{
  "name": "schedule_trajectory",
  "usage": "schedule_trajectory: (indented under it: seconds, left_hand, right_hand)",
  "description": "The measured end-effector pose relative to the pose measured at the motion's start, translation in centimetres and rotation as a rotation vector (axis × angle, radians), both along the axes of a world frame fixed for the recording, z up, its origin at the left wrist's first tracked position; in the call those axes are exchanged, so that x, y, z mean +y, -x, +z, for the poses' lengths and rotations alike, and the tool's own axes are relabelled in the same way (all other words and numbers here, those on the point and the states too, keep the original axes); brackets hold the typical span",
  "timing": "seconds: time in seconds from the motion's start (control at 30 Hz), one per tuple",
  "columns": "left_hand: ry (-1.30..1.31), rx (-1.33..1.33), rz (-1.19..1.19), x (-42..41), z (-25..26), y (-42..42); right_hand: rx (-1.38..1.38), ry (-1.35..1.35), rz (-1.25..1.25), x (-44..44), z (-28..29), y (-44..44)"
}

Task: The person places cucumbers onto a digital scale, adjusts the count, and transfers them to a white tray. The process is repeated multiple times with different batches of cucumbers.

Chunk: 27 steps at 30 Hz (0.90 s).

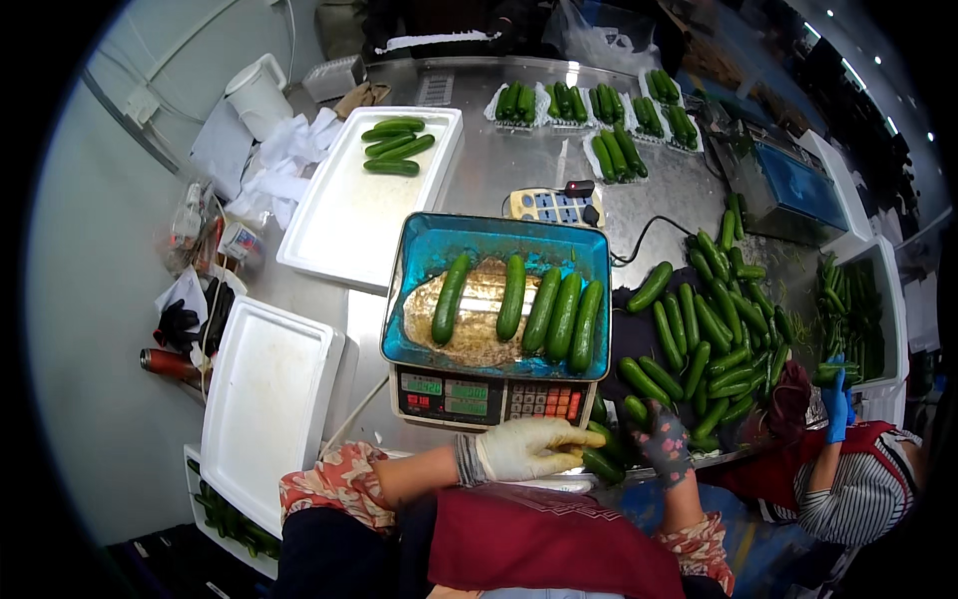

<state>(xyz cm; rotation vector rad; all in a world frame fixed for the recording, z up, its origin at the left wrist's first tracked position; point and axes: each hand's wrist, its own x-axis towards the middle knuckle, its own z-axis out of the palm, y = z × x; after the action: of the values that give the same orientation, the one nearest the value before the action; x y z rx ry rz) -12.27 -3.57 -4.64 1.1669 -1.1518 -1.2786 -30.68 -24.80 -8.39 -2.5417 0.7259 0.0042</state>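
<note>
My left hand (535, 449), in a pale work glove, reaches right along the table's front edge with its fingers apart. Its fingertips lie against cucumbers (603, 466) at that edge. My right hand (664, 442), in a dark floral glove, is at the near side of the cucumber pile (718, 322). Its fingertips are beside a cucumber (636, 410); whether they grip it is hidden. Before me, a digital scale (490, 400) carries a worn blue pan (419, 232). Several cucumbers (512, 299) lie side by side in the pan, three close together at its right.
A white foam tray (337, 232) at left holds several cucumbers; another foam tray (266, 404) stands nearer. Netted cucumber packs (516, 105) line the far side. A power strip (550, 206) sits behind the scale. At right, a co-worker's blue-gloved hand (836, 404) holds cucumbers by a foam box (891, 322).
</note>
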Motion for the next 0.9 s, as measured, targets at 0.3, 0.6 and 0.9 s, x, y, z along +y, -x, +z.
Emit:
schedule_trajectory:
  seconds: [0.3, 0.6, 0.9]
  left_hand:
    - [-0.094, 0.101, -0.028, 2.0, -0.4, 1.1]
    - [-0.259, -0.023, -0.173, 2.9, -1.4, 1.1]
    - [-0.185, 0.276, 0.23, 5.6, 2.1, -6.4]
  right_hand:
    - [-0.442, -0.378, -0.121, -0.4, 0.2, -1.1]
    - [-0.784, -1.285, 0.174, 1.3, 11.3, -9.9]
    - [-0.522, -1.586, -0.238, -1.1, 7.1, -11.5]
